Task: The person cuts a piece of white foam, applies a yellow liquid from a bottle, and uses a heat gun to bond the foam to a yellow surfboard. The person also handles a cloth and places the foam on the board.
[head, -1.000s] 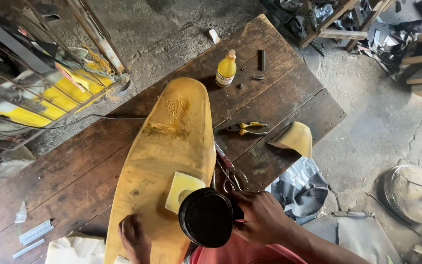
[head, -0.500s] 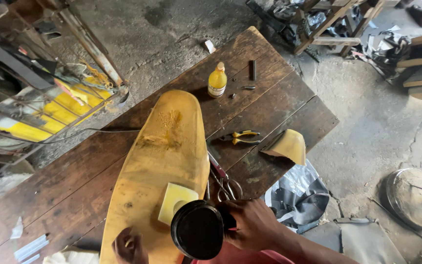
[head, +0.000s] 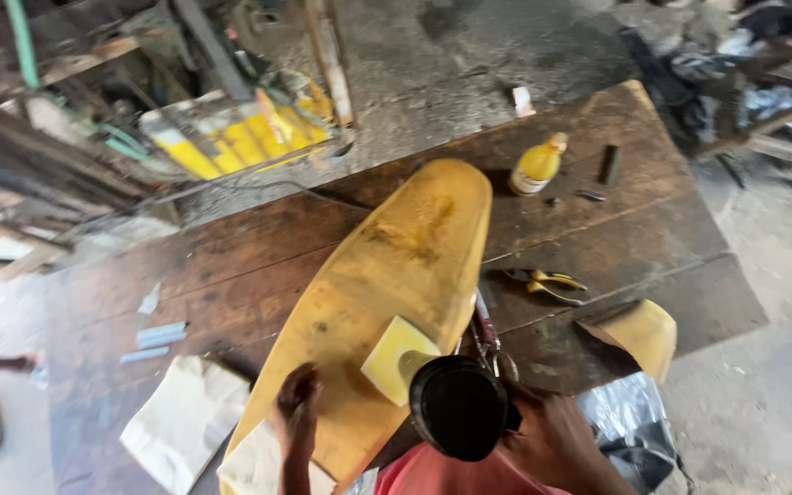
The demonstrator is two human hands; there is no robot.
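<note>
A long oval yellow board (head: 396, 275) lies on a dark wooden table (head: 231, 266). My left hand (head: 297, 403) rests with its fingers down on the board's near end. My right hand (head: 543, 435) holds a black round container (head: 458, 408) tipped over a small yellow square pad (head: 394, 356) that lies on the board. A thin yellowish stream runs from the container's rim onto the pad.
A yellow bottle (head: 537, 165), a yellow-handled pair of pliers (head: 547, 284) and scissors (head: 486, 335) lie right of the board. A curved tan piece (head: 639, 332) hangs off the table's right edge. White papers (head: 181, 422) lie at the near left. Metal frames (head: 139, 119) clutter the far left.
The view has shifted left and pulled back, showing more of the table's left side. My left hand moved up onto the board's near end. The container stays tipped over the pad.
</note>
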